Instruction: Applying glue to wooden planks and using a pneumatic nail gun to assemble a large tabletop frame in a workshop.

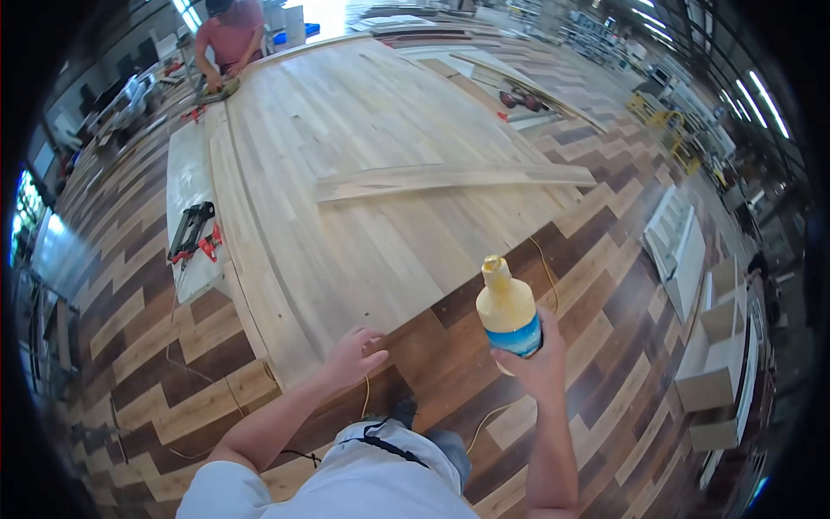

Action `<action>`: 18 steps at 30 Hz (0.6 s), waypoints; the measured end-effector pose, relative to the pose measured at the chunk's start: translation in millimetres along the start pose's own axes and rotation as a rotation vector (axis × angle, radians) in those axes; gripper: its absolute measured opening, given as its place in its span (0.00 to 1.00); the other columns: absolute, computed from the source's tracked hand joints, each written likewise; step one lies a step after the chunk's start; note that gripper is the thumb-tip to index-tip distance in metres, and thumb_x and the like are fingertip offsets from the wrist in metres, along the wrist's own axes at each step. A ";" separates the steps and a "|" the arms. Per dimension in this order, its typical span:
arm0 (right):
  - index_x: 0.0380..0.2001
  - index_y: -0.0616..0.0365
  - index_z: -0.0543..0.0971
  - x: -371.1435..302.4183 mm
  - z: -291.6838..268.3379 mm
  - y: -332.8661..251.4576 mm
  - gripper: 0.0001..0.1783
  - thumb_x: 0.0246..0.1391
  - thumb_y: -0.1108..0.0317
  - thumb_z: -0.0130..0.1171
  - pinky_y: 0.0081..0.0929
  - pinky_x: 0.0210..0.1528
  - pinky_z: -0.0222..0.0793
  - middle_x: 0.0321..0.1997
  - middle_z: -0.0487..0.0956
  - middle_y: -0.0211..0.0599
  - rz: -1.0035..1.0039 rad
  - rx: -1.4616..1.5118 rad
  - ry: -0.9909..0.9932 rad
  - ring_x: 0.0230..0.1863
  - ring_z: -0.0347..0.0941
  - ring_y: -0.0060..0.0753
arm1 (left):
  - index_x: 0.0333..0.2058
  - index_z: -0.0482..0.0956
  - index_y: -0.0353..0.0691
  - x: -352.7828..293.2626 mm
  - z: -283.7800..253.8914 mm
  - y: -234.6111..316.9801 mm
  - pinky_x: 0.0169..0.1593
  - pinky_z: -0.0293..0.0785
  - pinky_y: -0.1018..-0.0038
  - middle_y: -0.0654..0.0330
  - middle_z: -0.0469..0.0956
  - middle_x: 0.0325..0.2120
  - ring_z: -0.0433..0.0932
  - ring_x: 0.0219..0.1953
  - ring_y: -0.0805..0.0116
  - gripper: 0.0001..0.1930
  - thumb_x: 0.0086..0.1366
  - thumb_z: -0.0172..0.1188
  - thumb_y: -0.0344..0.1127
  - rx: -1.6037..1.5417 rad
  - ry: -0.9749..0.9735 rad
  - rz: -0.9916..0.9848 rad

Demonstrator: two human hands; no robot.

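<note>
My right hand (536, 359) is wrapped round a squeeze bottle (508, 303), pale yellow with a blue band and a narrow nozzle pointing up and away from me. The bottle is held off to the right of a large wooden panel (363, 259), above the floor. Over the panel's near edge is my left hand (353, 359), its fingers apart and nothing in it; I cannot tell whether it touches the wood. A loose pale board (450, 179) lies crosswise on the panel, beyond both hands.
A black-and-red power tool (192, 232) rests on a white surface (192, 160) along the panel's left side. At the far left corner another person (229, 39) bends over a tool. Thin cords (546, 268) run over the patterned wood floor (596, 346). White cabinet parts (713, 355) stand at right.
</note>
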State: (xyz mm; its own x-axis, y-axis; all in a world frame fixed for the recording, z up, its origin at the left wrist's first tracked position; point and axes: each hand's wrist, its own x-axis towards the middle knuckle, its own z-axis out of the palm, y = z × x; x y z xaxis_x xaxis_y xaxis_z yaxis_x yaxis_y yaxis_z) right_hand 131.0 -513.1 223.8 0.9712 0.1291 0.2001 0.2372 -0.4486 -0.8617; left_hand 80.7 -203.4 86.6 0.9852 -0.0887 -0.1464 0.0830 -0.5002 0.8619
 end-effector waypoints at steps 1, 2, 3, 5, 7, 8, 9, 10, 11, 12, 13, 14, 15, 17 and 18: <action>0.52 0.60 0.70 21.4 -4.5 -3.8 0.39 0.32 0.66 0.76 0.32 0.47 0.72 0.41 0.80 0.41 -0.015 0.007 -0.028 0.43 0.77 0.32 | 0.50 0.75 0.39 10.2 5.1 0.0 0.48 0.76 0.68 0.51 0.73 0.47 0.77 0.46 0.60 0.20 0.60 0.64 0.38 -0.005 0.028 -0.016; 0.51 0.60 0.71 42.5 -7.1 -12.2 0.39 0.32 0.66 0.77 0.32 0.48 0.72 0.40 0.80 0.41 -0.022 -0.011 -0.065 0.43 0.77 0.34 | 0.51 0.74 0.39 19.6 9.5 -1.3 0.53 0.73 0.66 0.50 0.72 0.49 0.74 0.50 0.56 0.21 0.60 0.63 0.39 0.123 0.065 0.030; 0.51 0.60 0.71 61.9 -8.7 -15.5 0.39 0.32 0.66 0.77 0.33 0.48 0.72 0.39 0.80 0.42 -0.028 -0.031 -0.103 0.43 0.78 0.37 | 0.51 0.74 0.39 27.2 14.7 -2.8 0.57 0.70 0.63 0.48 0.71 0.52 0.71 0.55 0.51 0.22 0.60 0.63 0.40 0.250 0.098 0.070; 0.51 0.59 0.72 108.5 -6.6 -4.5 0.39 0.31 0.65 0.78 0.34 0.47 0.72 0.40 0.81 0.45 -0.193 -0.144 -0.167 0.43 0.79 0.42 | 0.52 0.73 0.39 41.5 20.9 -10.5 0.60 0.66 0.62 0.47 0.69 0.54 0.68 0.57 0.49 0.24 0.60 0.62 0.42 0.275 0.186 -0.045; 0.51 0.58 0.73 153.5 -5.0 -9.7 0.39 0.32 0.61 0.77 0.38 0.46 0.73 0.41 0.80 0.47 -0.241 -0.264 -0.287 0.44 0.78 0.49 | 0.53 0.72 0.38 47.4 32.5 -18.8 0.63 0.63 0.61 0.46 0.68 0.56 0.65 0.60 0.46 0.25 0.60 0.61 0.44 0.283 0.280 -0.174; 0.51 0.57 0.73 175.9 -1.2 -10.8 0.39 0.32 0.60 0.77 0.41 0.46 0.73 0.42 0.80 0.47 -0.316 -0.361 -0.336 0.44 0.77 0.51 | 0.53 0.71 0.37 52.2 37.2 -27.8 0.64 0.61 0.60 0.46 0.67 0.57 0.64 0.61 0.47 0.27 0.58 0.62 0.45 0.360 0.381 -0.217; 0.50 0.56 0.73 199.7 8.2 -15.6 0.38 0.32 0.58 0.76 0.43 0.46 0.73 0.42 0.80 0.46 -0.400 -0.454 -0.370 0.44 0.77 0.53 | 0.53 0.71 0.37 58.3 35.3 -37.3 0.65 0.59 0.59 0.46 0.66 0.58 0.64 0.61 0.47 0.28 0.57 0.62 0.46 0.445 0.485 -0.254; 0.49 0.54 0.74 223.9 20.5 -15.5 0.36 0.33 0.57 0.74 0.45 0.44 0.73 0.41 0.80 0.45 -0.502 -0.510 -0.402 0.42 0.77 0.52 | 0.53 0.71 0.37 59.9 38.6 -45.4 0.65 0.59 0.59 0.46 0.66 0.58 0.64 0.61 0.47 0.28 0.57 0.62 0.46 0.433 0.518 -0.282; 0.48 0.54 0.74 246.1 35.3 -19.7 0.34 0.34 0.56 0.72 0.44 0.43 0.74 0.40 0.80 0.44 -0.542 -0.575 -0.451 0.42 0.77 0.51 | 0.54 0.70 0.38 59.7 47.8 -54.5 0.66 0.57 0.57 0.48 0.66 0.59 0.62 0.63 0.48 0.29 0.56 0.63 0.46 0.476 0.586 -0.270; 0.48 0.53 0.74 268.0 54.1 -26.8 0.33 0.35 0.56 0.71 0.43 0.42 0.74 0.39 0.80 0.43 -0.587 -0.637 -0.500 0.41 0.78 0.50 | 0.55 0.69 0.39 58.5 53.3 -57.9 0.67 0.55 0.56 0.50 0.65 0.60 0.60 0.64 0.49 0.31 0.54 0.63 0.46 0.524 0.657 -0.261; 0.43 0.54 0.75 290.1 75.7 -28.5 0.28 0.36 0.57 0.69 0.44 0.41 0.74 0.38 0.80 0.43 -0.661 -0.674 -0.534 0.40 0.78 0.50 | 0.55 0.69 0.39 57.5 58.9 -61.3 0.67 0.55 0.56 0.50 0.65 0.60 0.60 0.64 0.49 0.31 0.54 0.63 0.46 0.514 0.678 -0.291; 0.43 0.54 0.75 313.3 94.2 -31.9 0.28 0.36 0.57 0.69 0.44 0.41 0.74 0.38 0.80 0.43 -0.673 -0.685 -0.548 0.40 0.78 0.50 | 0.55 0.70 0.41 63.0 63.1 -58.0 0.68 0.53 0.56 0.51 0.64 0.61 0.59 0.66 0.51 0.31 0.54 0.63 0.47 0.544 0.695 -0.290; 0.41 0.55 0.75 333.1 117.3 -36.6 0.26 0.36 0.58 0.68 0.44 0.40 0.74 0.38 0.80 0.43 -0.725 -0.780 -0.611 0.40 0.78 0.49 | 0.55 0.70 0.42 63.4 65.7 -54.8 0.69 0.51 0.55 0.52 0.63 0.62 0.57 0.67 0.53 0.32 0.53 0.62 0.49 0.578 0.710 -0.298; 0.38 0.55 0.76 365.8 168.9 -41.2 0.23 0.36 0.60 0.67 0.43 0.39 0.74 0.37 0.80 0.43 -0.788 -0.874 -0.694 0.40 0.78 0.49 | 0.55 0.70 0.42 64.4 64.4 -50.8 0.69 0.51 0.55 0.52 0.63 0.62 0.57 0.67 0.54 0.32 0.53 0.62 0.49 0.570 0.715 -0.321; 0.36 0.55 0.76 381.7 194.8 -42.4 0.22 0.35 0.61 0.66 0.42 0.39 0.74 0.37 0.80 0.43 -0.815 -0.938 -0.736 0.39 0.78 0.49 | 0.55 0.70 0.43 67.8 62.6 -48.9 0.69 0.51 0.55 0.52 0.63 0.62 0.57 0.67 0.55 0.32 0.52 0.62 0.50 0.572 0.715 -0.317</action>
State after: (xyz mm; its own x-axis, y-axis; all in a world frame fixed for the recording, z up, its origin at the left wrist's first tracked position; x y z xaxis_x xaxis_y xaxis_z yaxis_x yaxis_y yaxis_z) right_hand 487.4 -272.5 245.9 0.3982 0.9157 -0.0530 0.9170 -0.3959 0.0489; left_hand 134.0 -238.8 4.1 0.8038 0.5726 0.1610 0.4611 -0.7709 0.4394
